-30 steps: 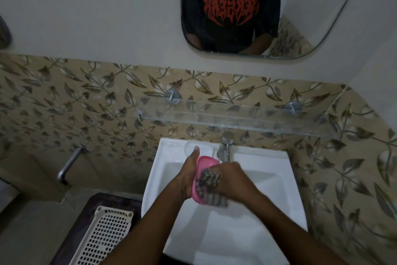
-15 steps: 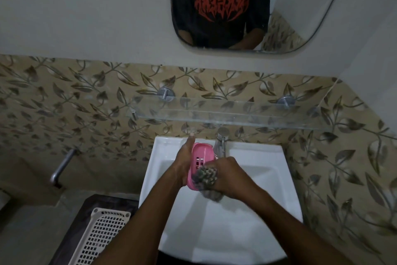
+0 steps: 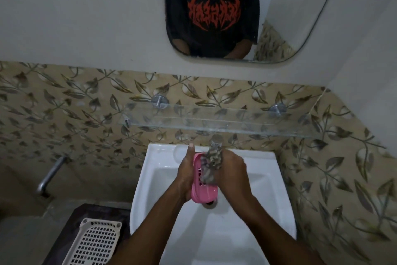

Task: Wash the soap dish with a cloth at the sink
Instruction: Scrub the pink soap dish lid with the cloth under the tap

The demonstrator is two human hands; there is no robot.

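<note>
Glossy white sink (image 3: pixel 277 181), seemingly plastic pink soap dish (image 3: pixel 204 194), woven cloth (image 3: pixel 211 161).

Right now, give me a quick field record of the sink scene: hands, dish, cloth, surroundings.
left hand: grips the pink soap dish from its left side, thumb up
right hand: presses the striped cloth against the dish's inner face
dish position: held on edge over the white sink, above the drain
tap: hidden behind the cloth; running water cannot be told
glass shelf: on the wall above the sink, nothing on it
white perforated basket: left of the sink, untouched
</note>
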